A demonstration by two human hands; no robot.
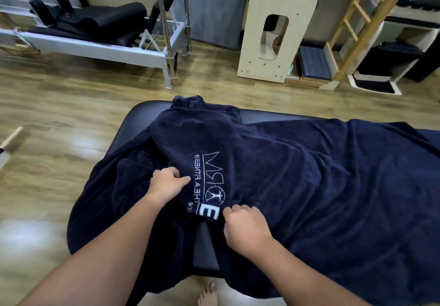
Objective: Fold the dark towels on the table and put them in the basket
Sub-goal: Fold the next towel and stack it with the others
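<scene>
Navy terry cloth, a dark towel [297, 174] with a white logo [209, 182], is spread rumpled over the black padded table [140, 120]. Its near edge is pinched by the left hand [166, 183] and the right hand [245, 227], fingers curled shut on folds beside the logo.

1. The towel [309, 174] lies spread over the table [142, 120], covering its middle and right and hanging over its near edge.
2. The left hand [166, 182] rests on the towel, left of the logo [209, 182].
3. The right hand [245, 227] is on the towel, nearer than the logo.
4. Behind the table: a frame [95, 46] at left, a ladder [357, 25] at right.
</scene>
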